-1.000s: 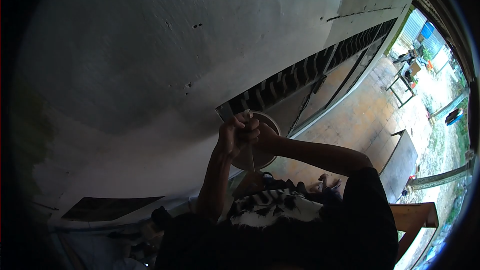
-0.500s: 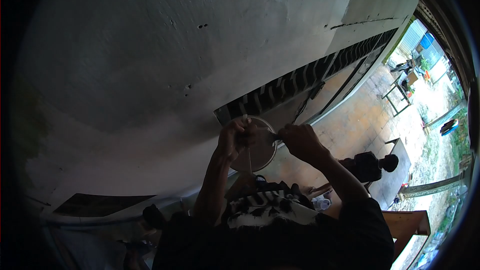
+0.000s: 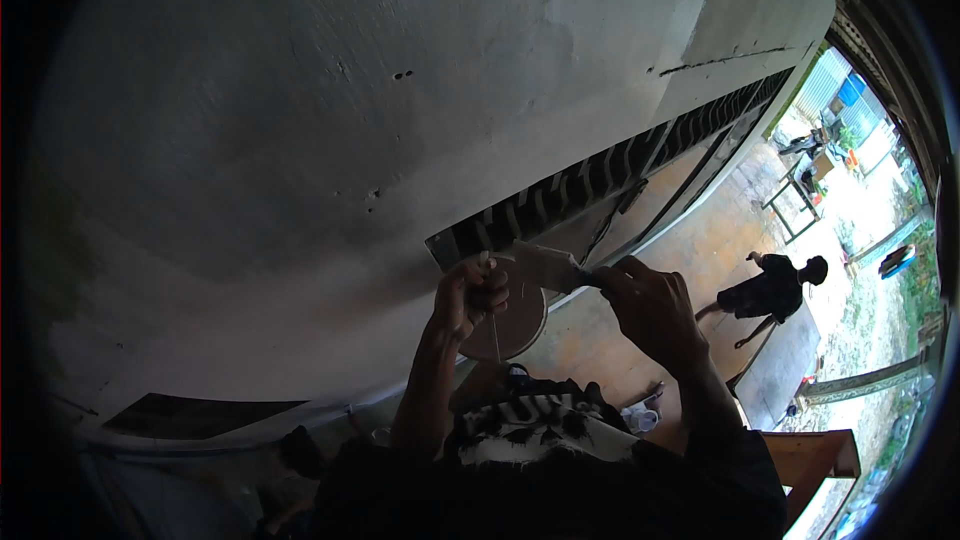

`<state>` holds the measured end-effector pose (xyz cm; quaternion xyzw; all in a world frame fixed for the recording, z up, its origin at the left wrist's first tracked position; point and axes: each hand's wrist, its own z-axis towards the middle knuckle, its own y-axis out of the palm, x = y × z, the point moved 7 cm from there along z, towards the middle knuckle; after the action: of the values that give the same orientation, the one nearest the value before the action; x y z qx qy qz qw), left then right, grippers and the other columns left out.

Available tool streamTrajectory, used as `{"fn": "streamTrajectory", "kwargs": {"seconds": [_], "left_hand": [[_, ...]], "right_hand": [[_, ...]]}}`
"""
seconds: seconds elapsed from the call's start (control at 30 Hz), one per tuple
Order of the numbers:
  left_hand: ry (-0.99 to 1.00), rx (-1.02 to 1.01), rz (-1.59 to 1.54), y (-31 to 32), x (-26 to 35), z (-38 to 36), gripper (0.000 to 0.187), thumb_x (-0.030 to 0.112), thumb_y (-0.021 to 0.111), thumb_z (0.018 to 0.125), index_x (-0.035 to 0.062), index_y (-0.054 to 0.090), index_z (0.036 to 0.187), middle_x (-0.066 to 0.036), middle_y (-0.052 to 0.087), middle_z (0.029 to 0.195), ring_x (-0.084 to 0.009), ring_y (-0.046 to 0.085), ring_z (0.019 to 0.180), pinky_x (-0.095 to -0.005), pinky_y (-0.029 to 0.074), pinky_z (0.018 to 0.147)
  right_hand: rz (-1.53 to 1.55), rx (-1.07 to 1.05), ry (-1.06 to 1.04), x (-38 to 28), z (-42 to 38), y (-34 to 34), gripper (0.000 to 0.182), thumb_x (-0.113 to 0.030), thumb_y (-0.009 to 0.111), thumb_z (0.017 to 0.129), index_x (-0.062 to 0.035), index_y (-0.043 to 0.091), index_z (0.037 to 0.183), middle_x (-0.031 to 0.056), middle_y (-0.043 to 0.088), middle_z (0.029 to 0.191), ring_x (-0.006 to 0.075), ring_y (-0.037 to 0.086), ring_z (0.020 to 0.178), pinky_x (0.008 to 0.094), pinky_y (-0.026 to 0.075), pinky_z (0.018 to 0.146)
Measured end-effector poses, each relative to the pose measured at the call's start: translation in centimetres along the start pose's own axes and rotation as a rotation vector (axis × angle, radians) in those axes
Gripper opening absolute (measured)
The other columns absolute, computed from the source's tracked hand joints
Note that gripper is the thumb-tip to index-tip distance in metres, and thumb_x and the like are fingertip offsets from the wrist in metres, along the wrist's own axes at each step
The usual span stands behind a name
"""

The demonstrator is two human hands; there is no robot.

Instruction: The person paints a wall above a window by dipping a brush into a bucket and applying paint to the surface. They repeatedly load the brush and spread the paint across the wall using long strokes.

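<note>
My left hand (image 3: 468,297) is closed around the grip of a thin wire handle (image 3: 496,340), held over a round bucket (image 3: 522,325). The inside of the bucket looks brownish, and its contents are too dark to make out. In my right hand (image 3: 648,312) is a putty knife (image 3: 546,268) with a wide, pale flat blade. The blade points left, above the bucket's rim and close to my left hand; the fingers hide most of its dark handle.
A pale wall (image 3: 300,140) with small holes and a crack fills the left and top. A dark patterned vent panel (image 3: 560,190) runs along it. At right, a person (image 3: 775,290) walks by a low table (image 3: 785,375). A wooden piece of furniture (image 3: 810,460) stands lower right.
My right hand has moved right and slightly down, bringing the putty knife's blade away from my left hand into plain view. The other person has straightened up and moved farther off.
</note>
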<state>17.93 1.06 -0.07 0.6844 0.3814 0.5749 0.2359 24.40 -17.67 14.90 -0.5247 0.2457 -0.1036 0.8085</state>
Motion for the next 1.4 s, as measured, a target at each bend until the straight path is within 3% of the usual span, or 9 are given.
{"fn": "streamTrajectory", "kwargs": {"seconds": [0.2, 0.43, 0.57, 0.67, 0.7, 0.77, 1.3, 1.4], "left_hand": [[0.031, -0.067, -0.039, 1.0, 0.4, -0.2, 0.017, 0.016, 0.044, 0.07, 0.0107, 0.046, 0.086, 0.003, 0.026, 0.062, -0.0078, 0.022, 0.048, -0.0238, 0.022, 0.046], [0.065, -0.052, -0.001, 1.6, 1.1, -0.4, 0.017, 0.018, 0.043, 0.071, 0.0109, 0.046, 0.085, 0.003, 0.025, 0.062, -0.0083, 0.021, 0.049, -0.0241, 0.022, 0.046], [0.083, -0.076, -0.006, 1.6, 1.6, -0.5, 0.016, 0.018, 0.043, 0.071, 0.0108, 0.047, 0.086, 0.003, 0.024, 0.062, -0.0082, 0.022, 0.048, -0.0245, 0.022, 0.046], [0.081, -0.026, -0.01, 1.5, 1.9, -0.9, 0.016, 0.017, 0.043, 0.071, 0.0107, 0.046, 0.085, 0.003, 0.025, 0.061, -0.008, 0.022, 0.048, -0.0244, 0.022, 0.046], [0.083, -0.022, -0.014, 1.4, 2.0, -0.9, 0.016, 0.017, 0.043, 0.071, 0.0107, 0.046, 0.085, 0.003, 0.025, 0.061, -0.008, 0.022, 0.048, -0.0244, 0.022, 0.046], [0.076, -0.058, -0.022, 1.5, 2.1, -1.0, 0.016, 0.017, 0.044, 0.07, 0.0105, 0.046, 0.085, 0.003, 0.026, 0.062, -0.008, 0.022, 0.047, -0.0248, 0.023, 0.046], [0.048, -0.026, -0.052, 0.3, 0.5, -0.8, 0.021, 0.018, 0.045, 0.069, 0.0096, 0.043, 0.087, 0.003, 0.027, 0.062, -0.0079, 0.023, 0.048, -0.0244, 0.023, 0.047], [0.063, 0.007, -0.048, 0.3, 0.6, -0.7, 0.021, 0.018, 0.045, 0.068, 0.0095, 0.044, 0.087, 0.003, 0.028, 0.062, -0.008, 0.024, 0.048, -0.0243, 0.023, 0.047]], "right_hand": [[-0.054, 0.109, -0.092, -1.1, 1.8, -5.1, 0.017, -0.009, 0.065, 0.079, -0.008, 0.063, 0.096, 0.0067, 0.063, 0.084, 0.0225, 0.063, 0.06, 0.031, 0.05, 0.052], [0.017, 0.248, -0.145, -2.1, 2.4, -9.8, 0.025, 0.001, 0.064, 0.076, -0.0082, 0.063, 0.099, 0.0069, 0.063, 0.087, 0.0169, 0.06, 0.054, 0.0281, 0.048, 0.05], [0.138, 0.172, -0.066, -0.9, 1.3, -5.7, 0.027, 0.004, 0.064, 0.074, -0.0055, 0.062, 0.099, 0.0088, 0.063, 0.085, 0.0172, 0.06, 0.056, 0.0282, 0.048, 0.051], [0.251, 0.124, 0.005, 0.6, -1.0, 1.7, 0.025, 0.0, 0.06, 0.078, -0.0071, 0.06, 0.102, 0.0115, 0.061, 0.083, 0.0256, 0.062, 0.064, 0.0335, 0.05, 0.056], [0.248, -0.023, 0.025, 1.1, -1.9, 4.6, 0.025, 0.0, 0.052, 0.082, -0.0097, 0.059, 0.104, 0.011, 0.061, 0.088, 0.0282, 0.063, 0.073, 0.0378, 0.051, 0.059], [0.182, -0.139, 0.02, 2.6, -3.7, 8.4, 0.036, 0.003, 0.051, 0.08, -0.0137, 0.059, 0.111, 0.01, 0.061, 0.087, 0.0262, 0.063, 0.071, 0.0355, 0.051, 0.057], [0.156, -0.124, -0.112, 4.1, -5.7, 12.1, 0.049, 0.005, 0.052, 0.074, -0.0176, 0.058, 0.117, 0.0087, 0.061, 0.084, 0.0229, 0.062, 0.072, 0.0329, 0.05, 0.052], [0.216, -0.133, -0.024, 3.7, -5.4, 11.4, 0.048, 0.004, 0.054, 0.074, -0.0177, 0.059, 0.116, 0.0083, 0.06, 0.083, 0.0222, 0.061, 0.071, 0.0324, 0.051, 0.052]]}}
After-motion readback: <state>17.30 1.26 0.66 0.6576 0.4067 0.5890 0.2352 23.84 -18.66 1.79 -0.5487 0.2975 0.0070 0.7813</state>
